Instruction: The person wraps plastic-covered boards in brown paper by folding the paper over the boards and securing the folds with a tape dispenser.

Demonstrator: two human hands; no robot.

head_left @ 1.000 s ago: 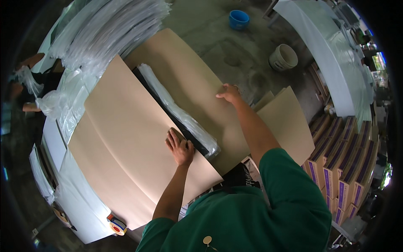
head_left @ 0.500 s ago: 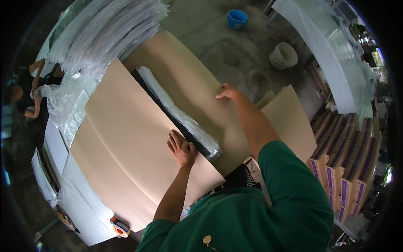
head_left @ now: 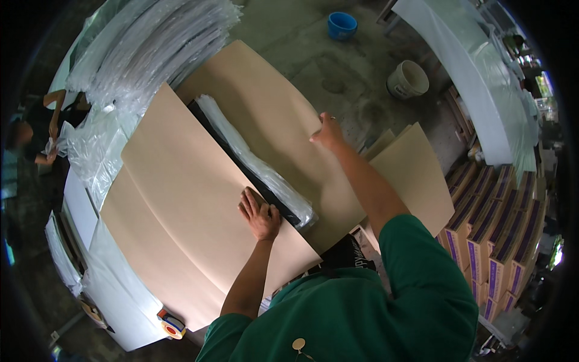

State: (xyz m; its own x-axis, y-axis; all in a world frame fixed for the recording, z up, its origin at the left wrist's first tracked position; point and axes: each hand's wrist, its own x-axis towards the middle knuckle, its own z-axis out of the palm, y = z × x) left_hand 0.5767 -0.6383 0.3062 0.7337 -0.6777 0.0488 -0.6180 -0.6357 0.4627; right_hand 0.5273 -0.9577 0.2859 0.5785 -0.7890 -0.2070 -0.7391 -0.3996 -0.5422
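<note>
A large brown kraft sheet (head_left: 175,187) covers the left of the work surface, with a fold line along it. My left hand (head_left: 260,218) lies flat near its right edge, fingers stretched out. Beside that edge runs a long bundle wrapped in clear plastic (head_left: 256,163), next to a black strip (head_left: 224,142). Both rest on another brown kraft panel (head_left: 274,111); whether it joins the first is hidden. My right hand (head_left: 327,131) grips this panel's far right edge, the thumb on the inner face, and the edge curves upward there.
Clear plastic sleeves (head_left: 151,45) are piled at the far left. A tape dispenser (head_left: 171,326) sits at the near left. Beyond are a blue bucket (head_left: 342,26) and a whitish bucket (head_left: 408,79). Stacked cartons (head_left: 491,241) stand at right. Another person (head_left: 51,123) handles plastic at left.
My right hand now has hold of the panel's edge, which has risen and bends more. The right forearm has shifted slightly. My left hand stays in place on the sheet.
</note>
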